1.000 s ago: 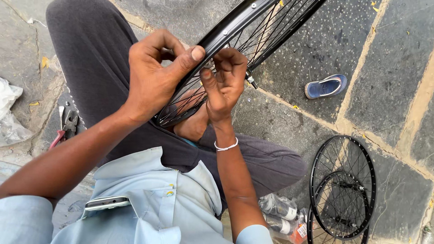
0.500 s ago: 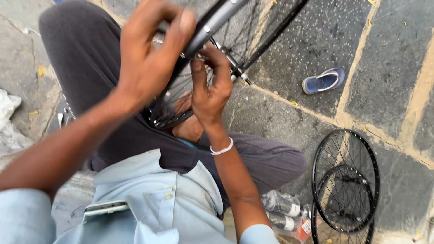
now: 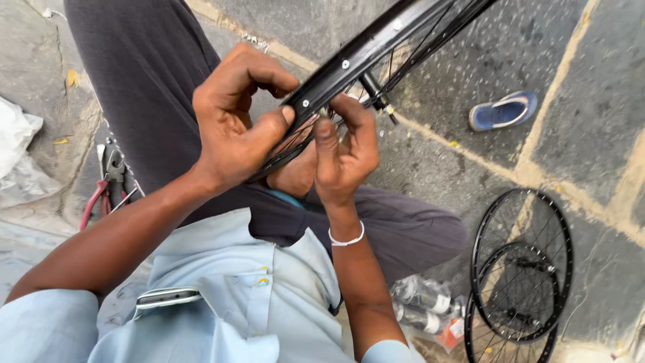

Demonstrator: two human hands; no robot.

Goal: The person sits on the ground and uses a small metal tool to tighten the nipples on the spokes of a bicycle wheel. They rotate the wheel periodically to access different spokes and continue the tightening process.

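A black bicycle wheel rim [image 3: 376,40] with thin spokes slants across my lap from the centre to the top right. My left hand [image 3: 232,117] grips the rim's lower end, thumb pressed on its outer face. My right hand [image 3: 342,151] reaches in from below, its fingers pinched on a spoke right under the rim. A white band circles my right wrist. What the fingertips pinch is too small to make out.
I sit on a stone pavement in dark trousers and a pale blue shirt. Red-handled pliers [image 3: 101,188] lie at my left. Two black spoked wheels [image 3: 521,269] lie at the lower right beside clear plastic bottles [image 3: 423,302]. A blue sandal [image 3: 502,111] lies further off.
The view has swung and steadied. My left hand has come down from a raised, blurred position and settled on the rim. My right hand stays at the spokes.
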